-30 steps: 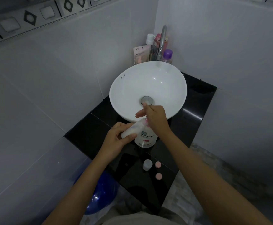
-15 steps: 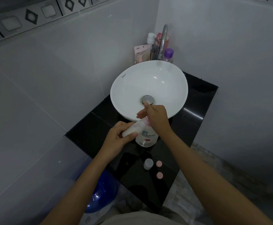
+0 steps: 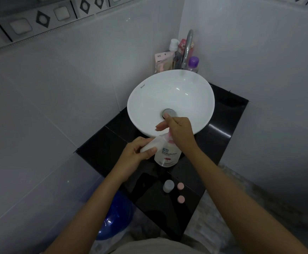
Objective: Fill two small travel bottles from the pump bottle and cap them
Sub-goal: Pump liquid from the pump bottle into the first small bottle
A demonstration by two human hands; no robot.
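A white pump bottle (image 3: 168, 155) with a pink pump head stands on the black counter (image 3: 101, 149) in front of the basin. My right hand (image 3: 179, 132) rests on top of the pump head, fingers partly stretched out. My left hand (image 3: 136, 154) holds a small white travel bottle (image 3: 154, 143) tilted, its mouth at the pump's nozzle. A second small travel bottle (image 3: 168, 186) stands uncapped nearer to me. Two pink caps (image 3: 180, 186) (image 3: 181, 199) lie beside it on the counter.
A white round basin (image 3: 149, 99) with a metal drain sits behind the pump bottle. A chrome tap (image 3: 187, 50) and several toiletry bottles (image 3: 193, 64) stand in the corner. Tiled walls close in left and right. A blue bucket (image 3: 116, 217) sits below the counter.
Hardly anything has moved. Both hands keep their hold at the pump bottle; the view has only shifted slightly.
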